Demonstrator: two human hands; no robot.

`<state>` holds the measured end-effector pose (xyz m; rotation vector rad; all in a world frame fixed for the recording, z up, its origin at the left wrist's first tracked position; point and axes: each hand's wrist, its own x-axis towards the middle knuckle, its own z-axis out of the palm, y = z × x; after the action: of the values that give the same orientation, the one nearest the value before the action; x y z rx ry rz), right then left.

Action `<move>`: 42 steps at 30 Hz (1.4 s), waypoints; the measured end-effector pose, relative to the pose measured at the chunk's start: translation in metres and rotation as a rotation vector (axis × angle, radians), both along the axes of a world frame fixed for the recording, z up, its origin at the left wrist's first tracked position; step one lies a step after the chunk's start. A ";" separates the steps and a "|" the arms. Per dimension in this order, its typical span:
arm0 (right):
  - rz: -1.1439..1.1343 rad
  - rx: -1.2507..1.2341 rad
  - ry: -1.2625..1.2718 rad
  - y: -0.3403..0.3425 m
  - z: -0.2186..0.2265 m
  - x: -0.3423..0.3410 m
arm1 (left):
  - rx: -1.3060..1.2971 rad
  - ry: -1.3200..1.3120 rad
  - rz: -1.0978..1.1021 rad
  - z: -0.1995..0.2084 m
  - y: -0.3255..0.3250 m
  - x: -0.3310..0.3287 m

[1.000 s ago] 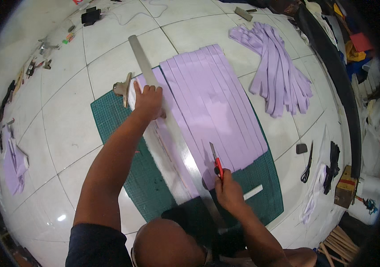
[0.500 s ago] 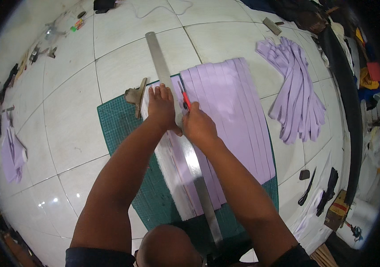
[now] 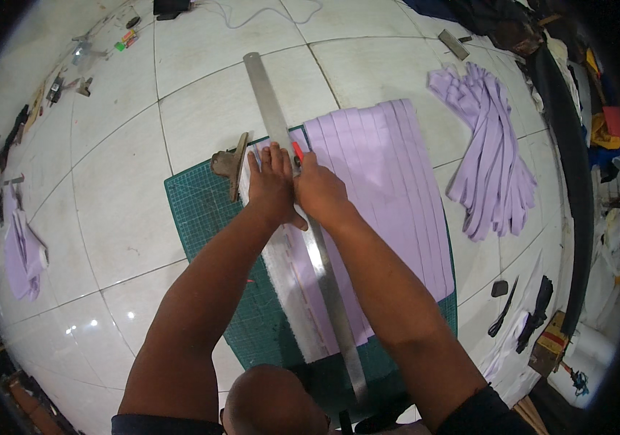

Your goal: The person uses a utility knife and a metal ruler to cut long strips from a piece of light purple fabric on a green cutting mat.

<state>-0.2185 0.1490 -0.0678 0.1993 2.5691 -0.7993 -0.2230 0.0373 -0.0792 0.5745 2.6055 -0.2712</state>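
Note:
My left hand (image 3: pixel 274 192) lies flat with its fingers stretched out, pressing on a long metal ruler (image 3: pixel 259 83). Just right of it, my right hand (image 3: pixel 322 192) is closed around a red utility knife (image 3: pixel 298 151), held against the ruler's right edge; its blade is hard to make out. Beneath the ruler is lilac fabric (image 3: pixel 379 174) with a white, frayed left border (image 3: pixel 287 304). Right of the ruler the fabric shows several lengthwise lines, like strips side by side. A metal clip (image 3: pixel 236 167) grips the fabric's far left edge. Everything rests on a green cutting mat (image 3: pixel 197 196).
Lilac strips (image 3: pixel 488 156) lie bundled on the white tiled floor (image 3: pixel 114 225) to the right, near scissors (image 3: pixel 502 308) and a small dark block (image 3: pixel 499 288). More lilac cloth (image 3: pixel 23 254) lies far left. A grey block (image 3: pixel 453 45) sits at the far right.
My right hand has shifted left and slightly farther away, bringing the knife to the ruler's edge beside my left hand. The left hand still presses the ruler. The whole view has shifted slightly.

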 end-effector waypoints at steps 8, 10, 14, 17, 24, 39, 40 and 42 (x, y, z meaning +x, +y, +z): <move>-0.001 -0.027 -0.130 0.021 0.011 0.074 | -0.063 0.079 -0.040 -0.005 0.005 -0.001; -0.032 -0.040 -0.233 0.023 0.018 0.109 | -0.053 0.028 -0.014 0.006 -0.003 0.001; -0.047 -0.021 -0.298 0.046 0.018 0.190 | -0.032 0.046 -0.035 0.000 0.000 0.001; -0.017 0.069 -0.336 0.056 0.022 0.211 | -0.036 0.033 -0.038 0.003 0.002 -0.003; -0.021 0.028 -0.166 0.057 0.061 0.165 | -0.025 0.008 -0.017 0.003 -0.007 0.002; -0.043 0.027 0.077 -0.014 -0.014 0.021 | 0.036 0.050 -0.006 -0.026 -0.013 0.001; -0.038 0.034 0.082 -0.014 -0.015 0.021 | 0.034 0.054 -0.009 -0.025 -0.013 0.002; -0.026 0.045 0.094 -0.014 -0.014 0.021 | 0.032 0.060 -0.006 -0.026 -0.015 0.002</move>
<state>-0.1971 0.1345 -0.0817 0.2146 2.6796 -0.7776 -0.2214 0.0228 -0.1053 0.5941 2.6707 -0.2530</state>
